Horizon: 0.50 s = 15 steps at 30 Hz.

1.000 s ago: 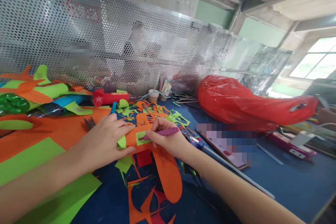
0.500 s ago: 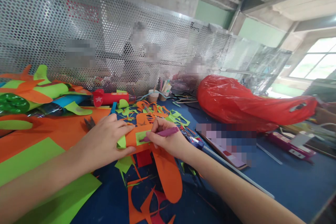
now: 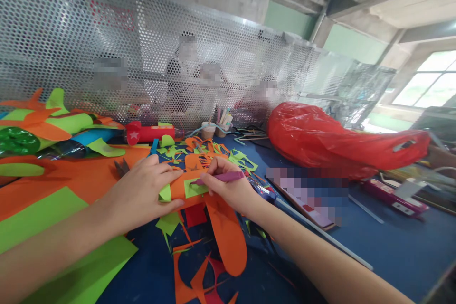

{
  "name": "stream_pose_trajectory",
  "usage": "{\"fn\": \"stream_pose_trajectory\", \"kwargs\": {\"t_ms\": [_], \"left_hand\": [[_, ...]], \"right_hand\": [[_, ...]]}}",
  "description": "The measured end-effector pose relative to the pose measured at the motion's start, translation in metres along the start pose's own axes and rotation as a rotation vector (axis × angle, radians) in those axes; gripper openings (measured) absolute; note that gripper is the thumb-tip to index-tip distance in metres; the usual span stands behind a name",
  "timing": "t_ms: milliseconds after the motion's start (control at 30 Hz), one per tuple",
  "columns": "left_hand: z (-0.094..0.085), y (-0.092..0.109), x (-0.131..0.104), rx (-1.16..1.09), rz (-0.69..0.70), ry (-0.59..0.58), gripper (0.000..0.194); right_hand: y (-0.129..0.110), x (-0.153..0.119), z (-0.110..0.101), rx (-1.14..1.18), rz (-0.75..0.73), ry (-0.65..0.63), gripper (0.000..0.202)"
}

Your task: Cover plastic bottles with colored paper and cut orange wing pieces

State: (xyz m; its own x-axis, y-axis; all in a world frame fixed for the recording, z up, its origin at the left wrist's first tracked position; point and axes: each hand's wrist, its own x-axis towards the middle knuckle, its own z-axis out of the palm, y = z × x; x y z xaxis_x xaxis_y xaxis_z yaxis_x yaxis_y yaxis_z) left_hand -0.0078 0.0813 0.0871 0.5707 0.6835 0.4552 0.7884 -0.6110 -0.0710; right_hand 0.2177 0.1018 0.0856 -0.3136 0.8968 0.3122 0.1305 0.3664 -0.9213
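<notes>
My left hand (image 3: 151, 185) is closed round the tail end of an orange paper-covered model airplane (image 3: 228, 237), its thumb below and its fingers on top. A green tail piece (image 3: 165, 194) pokes out beside the fingers. In my right hand (image 3: 228, 183) is a purple marker (image 3: 224, 177), pinched between thumb and fingers. Its tip touches or hovers just over a green paper patch (image 3: 194, 190) on the plane's side; which one, I cannot tell. The plane's long wing points towards me, and a dark clear nose (image 3: 261, 189) shows past my right wrist.
Paper scraps (image 3: 174, 152) lie round the plane. Scissors (image 3: 121, 167) are left of my left hand, near green sheets (image 3: 50, 213). More model planes (image 3: 46, 123) stand at the back left. A red plastic bag (image 3: 320, 137) and a white rod (image 3: 324, 232) are on the right.
The marker tip has moved slightly up on the green patch, and my right fingers have shifted with it. My left hand and the plane stay in place.
</notes>
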Motion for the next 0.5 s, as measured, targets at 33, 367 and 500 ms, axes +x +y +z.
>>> {"fn": "stream_pose_trajectory", "kwargs": {"t_ms": [33, 367, 500], "left_hand": [[0.0006, -0.0003, -0.0001, -0.008, -0.001, 0.011, 0.046], [0.0019, 0.0001, -0.0004, 0.008, 0.005, 0.039, 0.043], [0.0014, 0.0000, -0.0001, 0.001, 0.006, 0.042, 0.043]], "right_hand": [[-0.0001, 0.0000, -0.0002, -0.006, -0.002, -0.001, 0.025], [-0.0018, -0.0006, 0.0004, -0.003, 0.013, -0.021, 0.023], [-0.0011, -0.0003, 0.0004, -0.009, 0.002, -0.005, 0.025]]}}
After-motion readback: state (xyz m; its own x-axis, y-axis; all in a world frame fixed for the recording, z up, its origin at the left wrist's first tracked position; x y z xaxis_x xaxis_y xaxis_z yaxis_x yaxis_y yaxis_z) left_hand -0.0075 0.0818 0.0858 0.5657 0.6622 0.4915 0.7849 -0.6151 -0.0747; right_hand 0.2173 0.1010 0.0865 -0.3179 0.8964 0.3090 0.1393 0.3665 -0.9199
